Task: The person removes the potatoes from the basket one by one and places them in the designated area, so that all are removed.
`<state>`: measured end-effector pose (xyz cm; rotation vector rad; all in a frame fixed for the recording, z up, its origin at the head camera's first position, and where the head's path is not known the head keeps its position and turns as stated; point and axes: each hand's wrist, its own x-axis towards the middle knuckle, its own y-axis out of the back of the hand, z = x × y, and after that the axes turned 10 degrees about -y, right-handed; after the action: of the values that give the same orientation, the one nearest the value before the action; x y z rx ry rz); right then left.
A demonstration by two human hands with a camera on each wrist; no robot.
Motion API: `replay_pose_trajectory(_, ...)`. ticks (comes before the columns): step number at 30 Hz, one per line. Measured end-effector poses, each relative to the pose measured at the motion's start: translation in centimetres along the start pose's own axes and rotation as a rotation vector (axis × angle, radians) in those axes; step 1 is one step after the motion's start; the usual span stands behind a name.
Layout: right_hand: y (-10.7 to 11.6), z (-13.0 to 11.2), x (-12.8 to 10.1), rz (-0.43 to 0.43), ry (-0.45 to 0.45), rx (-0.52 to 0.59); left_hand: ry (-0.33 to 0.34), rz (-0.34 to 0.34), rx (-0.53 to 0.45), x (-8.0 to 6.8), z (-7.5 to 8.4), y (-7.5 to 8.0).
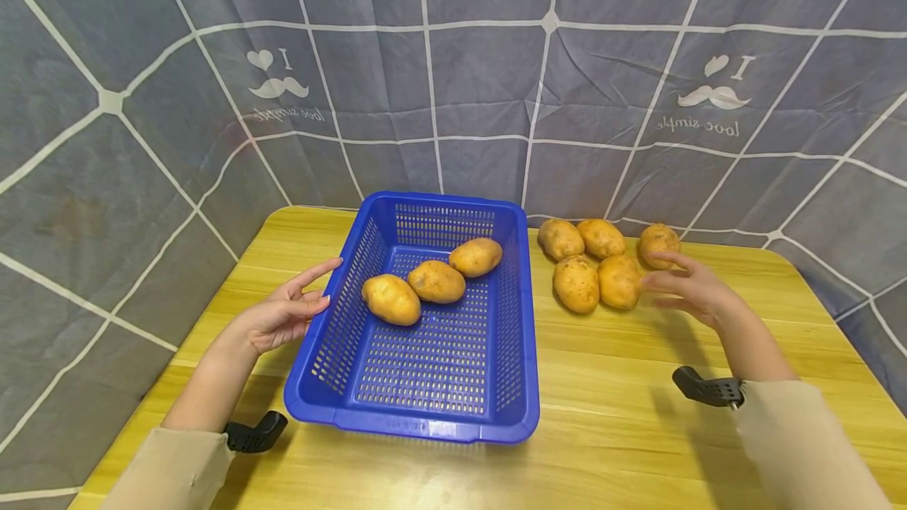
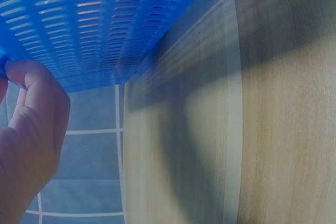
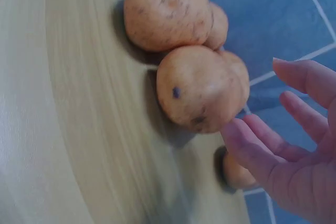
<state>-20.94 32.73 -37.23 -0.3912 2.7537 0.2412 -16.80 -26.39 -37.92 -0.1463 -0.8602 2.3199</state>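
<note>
Right hand (image 1: 683,283): fingers spread and loose, holding nothing, just beside a potato (image 1: 620,282) at the near right of a pile. In the right wrist view, fingertips (image 3: 236,135) close to that potato (image 3: 202,87), maybe touching, hard to tell. Pile of five potatoes (image 1: 598,258) on the wooden table (image 1: 638,415), right of the basket, near the back edge. One lone potato (image 1: 659,241) behind the right hand's fingers.

Left hand (image 1: 286,309): fingers straight and relaxed, gripping nothing, just beside the left wall of the blue basket (image 1: 333,321). In the left wrist view, thumb (image 2: 31,77) up against the blue wall (image 2: 105,30). Basket in the middle of the table, with three potatoes (image 1: 434,280) inside, in a slanted row toward the back.

Grey cloth with white lines (image 1: 453,69) hanging behind the table. Beige sleeves (image 1: 177,471) on both arms, a black clip (image 1: 708,389) at each wrist.
</note>
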Motion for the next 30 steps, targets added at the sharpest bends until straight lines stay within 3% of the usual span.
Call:
replay_pose_trajectory(5, -0.9, -1.4, -0.4, 0.018, -0.014, -0.056, -0.003, -0.01, -0.007, 0.0, -0.1, 0.1)
replay_pose_trajectory(17, -3.8, -4.3, -1.0, -0.098, 0.042, 0.048, -0.004, -0.011, -0.011, 0.0, -0.1, 0.1)
replay_pose_trajectory(30, -7.3, -6.9, -1.4, -0.12, 0.049, -0.024, 0.003, 0.016, 0.02, -0.1, 0.0, 0.2)
